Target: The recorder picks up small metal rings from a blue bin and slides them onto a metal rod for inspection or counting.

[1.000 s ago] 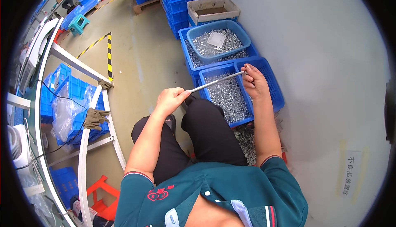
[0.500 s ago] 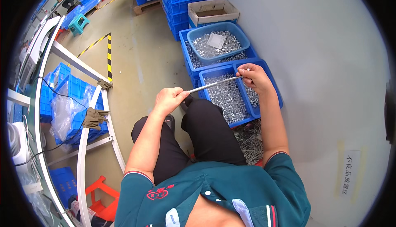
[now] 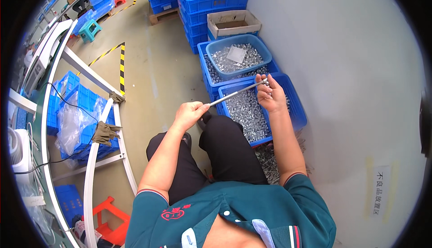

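A thin silvery metal rod (image 3: 229, 96) slants up to the right between my hands, over a blue bin of small metal nuts (image 3: 245, 115). Its lower left end is pinched between the thumb and fingers of my left hand (image 3: 190, 115). At its upper right end my right hand (image 3: 273, 96) is turned partly palm up, fingers curled around the tip. Small shiny metal pieces (image 3: 267, 82) show at that tip, among the fingers; their exact kind is hard to make out.
Behind the bin sits a light blue basin (image 3: 265, 47) of metal parts, then a white carton (image 3: 234, 22) and stacked blue crates (image 3: 211, 4). Long thin metal pieces (image 3: 267, 162) lie below the bin. A white-framed bench (image 3: 92, 176) stands left, a grey wall (image 3: 351, 90) right.
My right hand has turned more palm up at the rod's tip, and shiny pieces now show there. The left hand keeps its pinch. The view has shifted slightly.
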### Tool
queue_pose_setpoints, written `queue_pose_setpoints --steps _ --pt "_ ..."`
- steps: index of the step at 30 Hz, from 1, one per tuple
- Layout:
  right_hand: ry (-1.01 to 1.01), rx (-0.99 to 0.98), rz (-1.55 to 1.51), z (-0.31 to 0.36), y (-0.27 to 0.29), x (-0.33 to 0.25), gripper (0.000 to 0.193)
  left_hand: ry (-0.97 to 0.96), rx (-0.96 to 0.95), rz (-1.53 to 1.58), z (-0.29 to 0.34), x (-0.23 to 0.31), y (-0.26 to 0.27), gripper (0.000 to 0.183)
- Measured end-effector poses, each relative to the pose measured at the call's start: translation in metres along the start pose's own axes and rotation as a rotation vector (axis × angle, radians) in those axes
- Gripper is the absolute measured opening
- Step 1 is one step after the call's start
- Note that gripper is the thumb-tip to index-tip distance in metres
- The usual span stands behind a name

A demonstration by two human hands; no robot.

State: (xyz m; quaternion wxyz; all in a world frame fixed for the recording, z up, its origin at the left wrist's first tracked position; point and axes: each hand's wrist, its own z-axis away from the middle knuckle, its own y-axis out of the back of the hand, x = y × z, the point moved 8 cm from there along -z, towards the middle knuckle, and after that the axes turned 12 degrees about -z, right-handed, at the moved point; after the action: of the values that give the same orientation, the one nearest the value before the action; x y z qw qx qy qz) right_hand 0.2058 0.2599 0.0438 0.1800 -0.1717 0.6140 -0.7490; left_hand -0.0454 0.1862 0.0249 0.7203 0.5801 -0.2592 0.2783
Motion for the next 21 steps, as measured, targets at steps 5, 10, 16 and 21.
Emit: queue_pose_setpoints --steps 5,10,16,21 --pt "0.061 0.043 0.084 -0.002 0.0 0.006 0.029 -0.01 0.002 0.059 -0.001 -0.002 -0.002 0.039" --pt "0.128 0.112 0.172 0.0 0.006 0.001 0.03 -0.029 0.004 0.111 -0.001 0.0 0.0 0.039" --pt "0.101 0.143 0.361 0.008 0.003 -0.01 0.031 -0.031 -0.007 0.071 0.001 0.002 0.0 0.039" --pt "0.07 0.19 0.716 0.016 -0.004 -0.026 0.033 -0.076 0.005 0.087 0.004 0.011 0.001 0.04"
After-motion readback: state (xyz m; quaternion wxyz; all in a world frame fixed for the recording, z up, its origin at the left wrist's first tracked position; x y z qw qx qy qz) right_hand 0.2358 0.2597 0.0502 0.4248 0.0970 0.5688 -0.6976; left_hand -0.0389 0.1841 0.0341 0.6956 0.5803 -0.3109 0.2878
